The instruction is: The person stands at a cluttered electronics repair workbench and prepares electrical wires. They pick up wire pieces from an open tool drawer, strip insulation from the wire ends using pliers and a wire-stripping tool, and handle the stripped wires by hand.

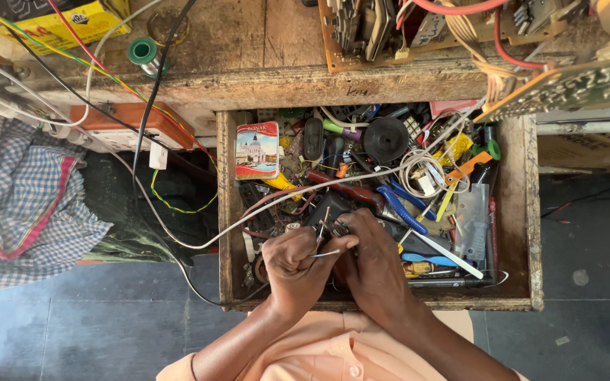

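Observation:
Both hands work close together over the open wooden drawer [517, 212]. My left hand [292, 267] is closed around a thin metal tool with a blue tip [325, 253] that points right. My right hand [371, 257] grips a small dark component with metal legs and short wires [329, 227], held just above the left hand's knuckles. The two hands touch at the fingers. What lies in the drawer beneath them is hidden.
The drawer is crammed with tools: blue-handled pliers [402, 206], a red-handled tool [345, 189], a black round part [385, 139], a picture tin [257, 150], a white cable [361, 176]. A workbench [277, 67] above holds circuit boards [566, 88], a solder spool [143, 53]. Checked cloth [19, 190] hangs left.

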Demonstrator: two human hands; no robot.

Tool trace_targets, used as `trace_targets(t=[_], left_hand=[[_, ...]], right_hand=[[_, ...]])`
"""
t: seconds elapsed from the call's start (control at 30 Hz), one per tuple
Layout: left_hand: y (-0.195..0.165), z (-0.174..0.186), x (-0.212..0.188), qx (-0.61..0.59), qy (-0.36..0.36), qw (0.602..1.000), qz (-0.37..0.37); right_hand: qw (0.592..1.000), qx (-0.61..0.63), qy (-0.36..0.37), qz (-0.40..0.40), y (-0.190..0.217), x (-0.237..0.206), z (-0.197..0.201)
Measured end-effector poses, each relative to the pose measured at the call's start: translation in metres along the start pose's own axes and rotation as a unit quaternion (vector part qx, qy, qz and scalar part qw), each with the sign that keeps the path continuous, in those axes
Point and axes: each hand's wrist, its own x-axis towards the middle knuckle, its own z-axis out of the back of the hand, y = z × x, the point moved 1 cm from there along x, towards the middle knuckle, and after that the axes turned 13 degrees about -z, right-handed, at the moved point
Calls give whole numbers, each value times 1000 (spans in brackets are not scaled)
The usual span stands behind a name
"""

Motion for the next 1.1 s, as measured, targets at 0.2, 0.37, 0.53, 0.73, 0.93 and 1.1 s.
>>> trace_targets(t=[0.2,0.37,0.53,0.73,0.93,1.1], left_hand=[[-2,2,2,-1,-17,1000,-5],[-2,2,3,-20,-20,999,46],[3,3,3,-62,-12,979,196],[10,2,4,-193,-71,959,196],[10,9,5,-318,-84,899,288],[10,11,4,-349,-89,894,267]], right_hand=[[996,34,-14,-77,2,5,3],[979,79,-58,-179,-6,9,10],[938,271,51,-210,-17,7,6],[832,468,204,-219,-28,6,4],[769,504,294,-261,-25,-1,6],[767,487,336,-246,-18,-2,21]])
